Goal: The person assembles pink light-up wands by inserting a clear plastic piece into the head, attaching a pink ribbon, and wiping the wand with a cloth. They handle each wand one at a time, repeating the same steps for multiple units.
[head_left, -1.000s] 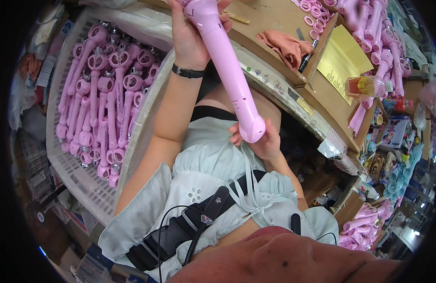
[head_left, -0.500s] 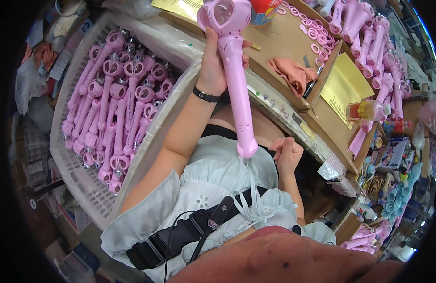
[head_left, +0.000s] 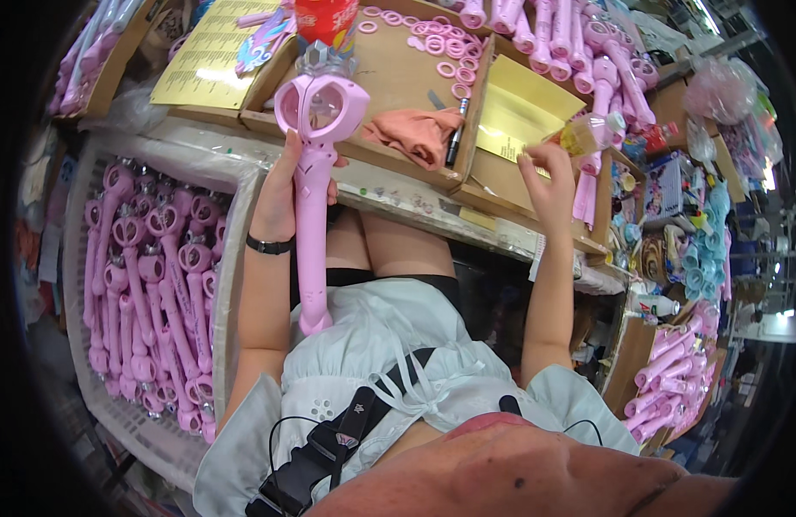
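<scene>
My left hand [head_left: 277, 194] is wrapped round the upper handle of a pink toy wand [head_left: 313, 233]. The wand stands upright in the view, its open round head and silver crown at the top, its knobbed end over my lap. My right hand [head_left: 551, 185] is raised above the front of the workbench, near a bottle of yellowish liquid [head_left: 592, 133]. Its fingers are curled together; whether anything small is between them cannot be seen. To the left, a white plastic basket [head_left: 81, 345] holds several similar pink wands [head_left: 165, 284].
On the bench, a cardboard tray [head_left: 389, 73] holds pink rings [head_left: 445, 43], an orange cloth [head_left: 411, 136] and a black marker [head_left: 456, 138]. Beside it lie yellow sheets [head_left: 514, 112]. More pink wand parts [head_left: 579, 52] lie at the back right; others fill a box [head_left: 674, 379] at the right.
The view has swung round toward the bench. My left hand still holds the wand, whose crown now shows. My right hand has moved from beside my lap up over the bench's front.
</scene>
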Demonstrator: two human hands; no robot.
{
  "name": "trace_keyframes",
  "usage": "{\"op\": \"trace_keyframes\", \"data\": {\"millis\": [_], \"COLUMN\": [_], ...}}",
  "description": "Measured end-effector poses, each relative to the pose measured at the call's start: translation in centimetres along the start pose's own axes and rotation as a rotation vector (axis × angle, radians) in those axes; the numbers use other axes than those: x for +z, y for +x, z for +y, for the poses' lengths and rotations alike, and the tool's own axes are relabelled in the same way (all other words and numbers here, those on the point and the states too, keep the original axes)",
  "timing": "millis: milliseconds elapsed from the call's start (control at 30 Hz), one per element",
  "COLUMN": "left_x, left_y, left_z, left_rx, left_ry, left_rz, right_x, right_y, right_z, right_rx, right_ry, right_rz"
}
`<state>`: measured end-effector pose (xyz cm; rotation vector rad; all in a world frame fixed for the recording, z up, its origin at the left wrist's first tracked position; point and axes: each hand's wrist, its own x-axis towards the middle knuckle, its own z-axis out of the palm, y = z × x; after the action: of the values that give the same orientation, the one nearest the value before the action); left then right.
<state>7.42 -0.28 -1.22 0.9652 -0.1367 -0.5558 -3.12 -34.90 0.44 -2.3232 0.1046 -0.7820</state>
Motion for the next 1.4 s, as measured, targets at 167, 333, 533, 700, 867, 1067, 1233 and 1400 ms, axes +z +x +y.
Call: {"op": "trace_keyframes", "data": {"millis": [167, 333, 533, 700, 867, 1067, 1233, 1400], "left_x": [0.6, 0.8, 0.8, 0.9, 1.0, 1.2, 1.2, 1.3], "left_y": [0.5, 0.8, 0.9, 1.0, 1.2, 1.5, 1.5, 1.5], "left_z": [-1.4, -1.8, -2.0, -2.5, -2.8, -2.9, -3.0, -3.0], "left_rx": [-0.094, -0.124, -0.125, -0.15, -0.135, -0.156, -0.166, -0.148], "left_ry": [-0.087, -0.076, -0.106, -0.149, -0.141, -0.141, -0.169, -0.155], "left_rz": [-0.003, -0.002, -0.019, -0.039, -0.05, -0.055, -0.048, -0.054], "right_x": [1.1, 2.5, 3.9, 4.5, 4.5, 4.5, 4.7, 4.8], "right_y": [4.7, 5.3, 3.7, 3.1, 3.0, 2.8, 2.8, 2.9], "right_z": [6.9, 9.8, 11.0, 11.0, 10.5, 10.1, 10.2, 10.4], "right_rx": [0.083, 0.068, -0.012, -0.106, -0.161, -0.175, -0.191, -0.189], "right_ry": [-0.216, -0.413, -0.209, -0.246, -0.333, -0.352, -0.441, -0.456], "right_rz": [-0.404, -0.497, -0.259, -0.17, -0.135, -0.095, -0.096, -0.096]}}
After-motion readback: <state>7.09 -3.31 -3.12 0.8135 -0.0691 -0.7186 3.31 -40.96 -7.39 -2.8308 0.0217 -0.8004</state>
